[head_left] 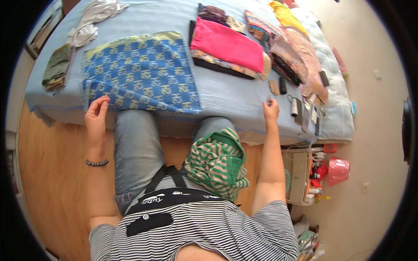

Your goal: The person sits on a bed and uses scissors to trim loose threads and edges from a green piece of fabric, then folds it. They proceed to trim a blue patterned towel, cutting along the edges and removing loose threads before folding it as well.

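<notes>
A blue and yellow patterned towel [139, 71] lies spread on the bed before me, its near edge slightly folded and rumpled. My left hand [96, 114], with a dark bead bracelet at the wrist, is over the towel's near left corner, thumb and fingers pinched together. Whether anything is between them cannot be made out. Well to the right of the towel, my right hand [271, 109] is closed above the bed's front edge; its fingertips hide whatever they may hold. Across my right thigh rests a crumpled green and beige striped garment [217, 163].
Folded clothes topped by a pink piece [226, 43] are stacked beyond the towel. Green folded cloth [58, 65] and a white garment [93, 21] lie left. Small items, including a silver cylinder [294, 107], sit near the bed's right corner, above a cluttered cabinet [298, 174].
</notes>
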Demonstrator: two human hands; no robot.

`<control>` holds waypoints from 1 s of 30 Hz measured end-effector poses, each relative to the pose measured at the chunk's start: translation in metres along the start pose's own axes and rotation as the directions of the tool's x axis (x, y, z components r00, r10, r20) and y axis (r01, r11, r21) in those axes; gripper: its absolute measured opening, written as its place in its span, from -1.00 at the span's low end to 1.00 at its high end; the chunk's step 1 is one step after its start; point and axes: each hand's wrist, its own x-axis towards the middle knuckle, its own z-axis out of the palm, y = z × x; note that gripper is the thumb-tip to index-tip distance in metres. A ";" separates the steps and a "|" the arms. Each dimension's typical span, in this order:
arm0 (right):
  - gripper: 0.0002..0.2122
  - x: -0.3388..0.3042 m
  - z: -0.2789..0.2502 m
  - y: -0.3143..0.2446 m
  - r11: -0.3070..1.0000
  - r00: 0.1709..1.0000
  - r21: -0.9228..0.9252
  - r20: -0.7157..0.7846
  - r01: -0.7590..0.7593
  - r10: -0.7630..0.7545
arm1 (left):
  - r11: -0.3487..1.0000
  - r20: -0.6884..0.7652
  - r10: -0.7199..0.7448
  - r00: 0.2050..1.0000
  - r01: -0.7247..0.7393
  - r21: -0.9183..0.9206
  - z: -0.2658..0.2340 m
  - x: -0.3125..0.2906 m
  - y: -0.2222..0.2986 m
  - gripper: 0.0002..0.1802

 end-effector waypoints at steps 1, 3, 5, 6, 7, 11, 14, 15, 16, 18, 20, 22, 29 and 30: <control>-0.73 -0.003 0.004 0.000 0.998 0.999 -0.050 0.023 -0.037 0.038 | 0.998 -0.062 0.025 0.998 -0.021 0.066 -0.011 0.001 -0.004 -0.86; -0.67 -0.007 0.011 0.014 0.981 1.000 -0.192 -0.006 0.005 -0.006 | 0.984 -0.161 0.082 0.984 -0.054 0.172 -0.021 0.004 -0.007 -0.84; -0.64 -0.009 0.015 0.022 0.954 0.997 -0.293 -0.036 0.058 -0.072 | 0.984 -0.219 0.031 0.975 0.009 0.180 -0.045 0.008 -0.024 -0.76; -0.64 -0.011 0.016 0.018 0.943 0.993 -0.319 -0.047 0.092 -0.113 | 0.988 -0.247 -0.001 0.969 0.039 0.151 -0.056 0.009 -0.033 -0.74; -0.64 -0.013 0.019 0.014 0.930 0.987 -0.346 -0.059 0.123 -0.152 | 0.990 -0.273 -0.033 0.961 0.068 0.120 -0.066 0.010 -0.043 -0.71; -0.68 -0.029 0.014 -0.041 0.927 0.935 -0.193 -0.086 0.323 -0.344 | 0.982 -0.262 -0.002 0.965 0.051 0.183 -0.067 0.014 -0.047 -0.61; -0.68 -0.063 0.013 -0.128 0.923 0.916 0.251 0.205 0.292 -0.346 | 0.842 -0.221 0.242 0.945 -0.092 0.531 -0.061 0.032 -0.042 -0.57; -0.68 -0.078 0.015 -0.154 0.935 0.890 0.318 0.366 0.155 -0.272 | 0.854 -0.217 0.219 0.951 -0.080 0.514 -0.063 0.040 -0.043 -0.56; -0.69 -0.090 0.024 -0.167 0.940 0.859 0.303 0.427 0.158 -0.282 | 0.865 -0.213 0.198 0.957 -0.068 0.497 -0.064 0.049 -0.045 -0.56; -0.70 -0.106 0.035 -0.185 0.949 0.813 0.272 0.509 0.160 -0.283 | 0.876 -0.226 0.170 0.959 -0.042 0.480 -0.061 0.059 -0.041 -0.61; -0.73 -0.114 0.036 -0.196 0.958 0.786 0.239 0.557 0.160 -0.270 | 0.889 -0.163 0.073 0.984 0.010 0.458 -0.059 0.061 -0.029 -0.64; -0.76 -0.111 0.051 -0.185 0.941 0.796 0.330 0.550 0.074 -0.255 | 0.901 -0.113 0.003 0.994 0.046 0.431 -0.054 0.063 -0.019 -0.68; -0.93 -0.127 0.023 -0.207 0.518 0.841 0.794 0.489 -0.319 -0.231 | 0.998 -0.029 0.031 0.999 -0.032 -0.058 -0.056 0.030 0.027 -0.84; -0.93 -0.128 0.018 -0.210 0.409 0.842 0.829 0.494 -0.381 -0.218 | 0.993 0.000 0.037 0.999 -0.037 -0.115 -0.061 0.019 0.039 -0.84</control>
